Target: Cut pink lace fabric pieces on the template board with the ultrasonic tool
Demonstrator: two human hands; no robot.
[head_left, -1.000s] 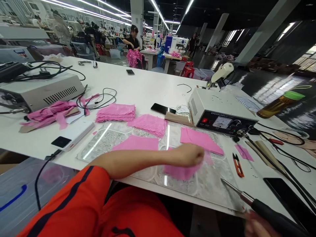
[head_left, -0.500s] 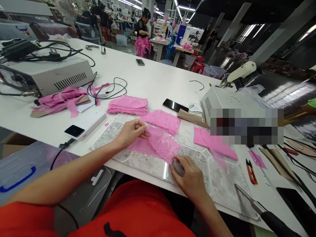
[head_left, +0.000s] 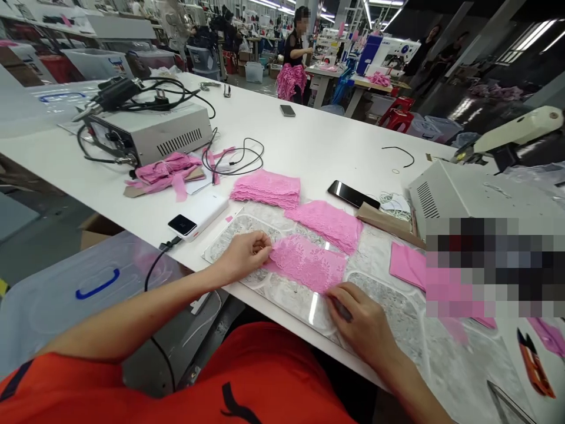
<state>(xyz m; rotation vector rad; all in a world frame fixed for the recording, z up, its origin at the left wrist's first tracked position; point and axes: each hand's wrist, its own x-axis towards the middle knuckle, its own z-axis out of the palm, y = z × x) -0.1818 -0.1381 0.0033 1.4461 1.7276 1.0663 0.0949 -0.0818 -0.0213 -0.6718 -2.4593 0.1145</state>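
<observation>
A pink lace piece (head_left: pixel 309 268) lies flat on a clear glass plate (head_left: pixel 397 306) over lace-patterned backing near the table's front edge. My left hand (head_left: pixel 242 256) pinches its left end with closed fingers. My right hand (head_left: pixel 364 324) presses the piece's lower right corner with bent fingers. A second lace pile (head_left: pixel 329 224) and a taller stack of pink lace (head_left: pixel 267 188) sit just behind. Flat pink fabric (head_left: pixel 408 265) lies to the right.
A white power bank (head_left: pixel 198 215) and cable sit left of the plate, a black phone (head_left: pixel 353 194) behind it. Grey control boxes stand at the left (head_left: pixel 150 132) and right (head_left: pixel 477 194). Orange snips (head_left: pixel 536 368) lie at far right. A person works at a far table.
One second ago my left arm reached across to the right side of the plate. Since then both hands brought a lace piece to the middle and laid it flat, stretched between them.
</observation>
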